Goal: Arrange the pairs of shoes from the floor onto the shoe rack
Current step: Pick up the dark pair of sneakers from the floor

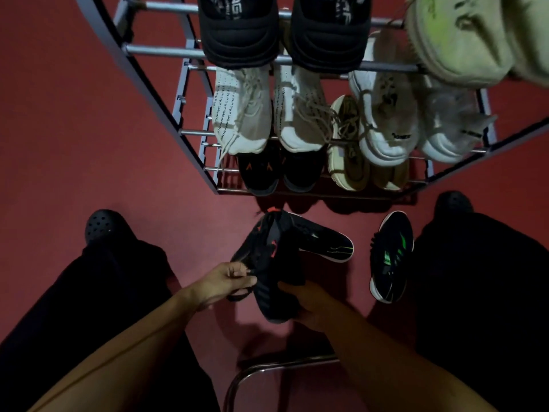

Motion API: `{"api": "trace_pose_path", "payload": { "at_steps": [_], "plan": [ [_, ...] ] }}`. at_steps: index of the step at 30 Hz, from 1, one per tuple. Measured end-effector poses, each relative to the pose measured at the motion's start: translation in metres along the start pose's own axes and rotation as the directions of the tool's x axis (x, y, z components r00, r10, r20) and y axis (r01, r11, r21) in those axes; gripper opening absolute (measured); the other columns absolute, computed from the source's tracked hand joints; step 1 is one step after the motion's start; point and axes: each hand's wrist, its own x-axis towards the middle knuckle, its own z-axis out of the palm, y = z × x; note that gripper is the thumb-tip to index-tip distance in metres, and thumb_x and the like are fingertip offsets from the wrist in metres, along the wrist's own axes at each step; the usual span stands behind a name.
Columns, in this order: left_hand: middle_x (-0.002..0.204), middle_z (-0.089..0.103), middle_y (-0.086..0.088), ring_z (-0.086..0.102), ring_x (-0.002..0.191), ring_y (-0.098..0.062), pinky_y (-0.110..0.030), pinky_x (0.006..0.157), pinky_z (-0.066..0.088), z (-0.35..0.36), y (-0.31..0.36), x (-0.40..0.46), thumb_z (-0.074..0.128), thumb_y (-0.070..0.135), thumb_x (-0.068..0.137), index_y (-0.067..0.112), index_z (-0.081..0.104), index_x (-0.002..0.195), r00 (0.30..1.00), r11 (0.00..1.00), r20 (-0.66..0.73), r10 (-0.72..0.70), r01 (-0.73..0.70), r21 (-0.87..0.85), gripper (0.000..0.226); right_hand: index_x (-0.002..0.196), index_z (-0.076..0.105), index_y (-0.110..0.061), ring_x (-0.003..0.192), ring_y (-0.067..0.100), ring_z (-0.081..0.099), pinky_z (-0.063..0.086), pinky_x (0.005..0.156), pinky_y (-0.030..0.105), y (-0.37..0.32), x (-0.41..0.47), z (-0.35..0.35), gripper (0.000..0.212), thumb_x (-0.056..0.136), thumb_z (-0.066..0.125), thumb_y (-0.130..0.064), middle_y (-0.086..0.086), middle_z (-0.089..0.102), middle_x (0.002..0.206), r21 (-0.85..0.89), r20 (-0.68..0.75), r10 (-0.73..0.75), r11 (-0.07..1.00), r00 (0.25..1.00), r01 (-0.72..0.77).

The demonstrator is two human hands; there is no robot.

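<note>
Both hands hold a black shoe with orange marks (271,263) above the red floor, in front of the shoe rack (193,123). My left hand (225,282) pinches its left side near the laces. My right hand (306,304) grips its heel end from below. Behind it a black shoe with a green line and white sole (323,242) lies on the floor. Its mate, a black and green shoe (390,257), lies to the right. The rack holds black shoes on top, white pairs in the middle, and black and beige pairs on the lowest tier.
My legs in dark trousers stand wide apart, with black clogs (102,226) on my feet. A curved chrome tube (267,370) sits on the floor close below my hands. Red floor stretches out left of the rack.
</note>
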Motion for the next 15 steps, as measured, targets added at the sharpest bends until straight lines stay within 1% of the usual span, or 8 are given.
{"api": "trace_pose_path", "payload": {
  "at_steps": [2,4,6,8,9,11,14,15],
  "plan": [
    [0.071,0.059,0.003,0.056,0.076,-0.020,-0.024,0.065,0.047,-0.009,-0.005,0.009,0.070,-0.001,0.088,0.009,0.058,0.081,0.983,1.000,-0.181,0.017,-0.014,0.017,0.017,0.128,0.060,-0.007,0.115,0.035,0.061,0.052,0.092,0.052,-0.003,-0.001,-0.006,0.060,0.075,0.082,-0.023,0.016,0.064,0.127,0.087,-0.044,-0.001,0.996,0.999,0.005],
    [0.086,0.060,-0.001,0.055,0.092,-0.023,-0.023,0.069,0.047,-0.021,-0.014,0.018,0.068,-0.006,0.087,0.010,0.058,0.089,0.958,1.000,-0.287,0.008,-0.005,0.011,0.019,0.133,0.055,-0.005,0.110,0.034,0.062,0.055,0.080,0.045,-0.004,0.005,-0.015,0.044,0.090,0.066,-0.011,0.017,0.062,0.129,0.172,-0.091,0.016,0.985,0.996,0.000],
    [0.093,0.056,-0.003,0.053,0.083,-0.023,-0.019,0.060,0.046,-0.026,-0.022,0.026,0.066,-0.007,0.089,0.008,0.051,0.099,0.928,0.995,-0.371,-0.038,0.069,0.071,0.023,0.136,0.053,-0.007,0.099,0.030,0.068,0.058,0.072,0.042,-0.004,0.016,-0.022,0.044,0.093,0.061,-0.010,0.013,0.068,0.119,0.280,-0.100,0.007,0.960,0.995,0.021],
    [0.091,0.054,-0.002,0.052,0.074,-0.020,-0.013,0.051,0.047,-0.024,-0.028,0.034,0.058,-0.015,0.091,0.001,0.044,0.105,0.904,0.995,-0.420,-0.081,0.101,0.026,0.025,0.135,0.054,-0.008,0.091,0.026,0.071,0.060,0.065,0.039,-0.005,0.023,-0.025,0.040,0.095,0.057,-0.010,0.010,0.071,0.110,0.372,-0.111,0.013,0.928,0.994,0.029],
    [0.088,0.057,-0.001,0.055,0.075,-0.021,-0.016,0.053,0.049,-0.023,-0.035,0.039,0.055,-0.018,0.091,-0.002,0.043,0.102,0.903,0.993,-0.420,-0.093,0.112,0.021,0.023,0.134,0.054,-0.009,0.093,0.027,0.069,0.059,0.066,0.040,-0.005,0.028,-0.026,0.038,0.096,0.056,-0.012,0.012,0.069,0.116,0.399,-0.113,0.036,0.917,0.993,0.012],
    [0.074,0.066,0.006,0.063,0.079,-0.021,-0.030,0.064,0.050,-0.024,-0.047,0.049,0.057,-0.016,0.091,0.001,0.052,0.085,0.909,0.988,-0.407,-0.094,0.134,0.071,0.018,0.128,0.056,-0.012,0.100,0.031,0.063,0.057,0.070,0.046,-0.006,0.034,-0.028,0.033,0.096,0.058,-0.016,0.014,0.061,0.127,0.402,-0.089,0.095,0.914,0.991,-0.051],
    [0.065,0.057,0.001,0.056,0.075,-0.023,-0.032,0.064,0.041,-0.032,-0.067,0.063,0.067,0.000,0.090,0.011,0.055,0.068,0.923,0.960,-0.373,-0.093,0.182,0.213,0.027,0.110,0.059,-0.014,0.106,0.036,0.057,0.053,0.081,0.056,-0.006,0.035,-0.032,0.014,0.096,0.057,-0.018,0.014,0.063,0.110,0.384,-0.058,0.138,0.917,0.989,-0.105],
    [0.066,0.056,-0.003,0.056,0.074,-0.023,-0.032,0.063,0.040,-0.035,-0.076,0.067,0.072,0.011,0.087,0.009,0.056,0.067,0.916,0.942,-0.386,-0.108,0.218,0.255,0.026,0.106,0.059,-0.013,0.104,0.035,0.058,0.051,0.084,0.055,-0.004,0.033,-0.033,0.010,0.097,0.056,-0.017,0.013,0.063,0.105,0.399,-0.056,0.149,0.910,0.987,-0.115]
  ]
}}
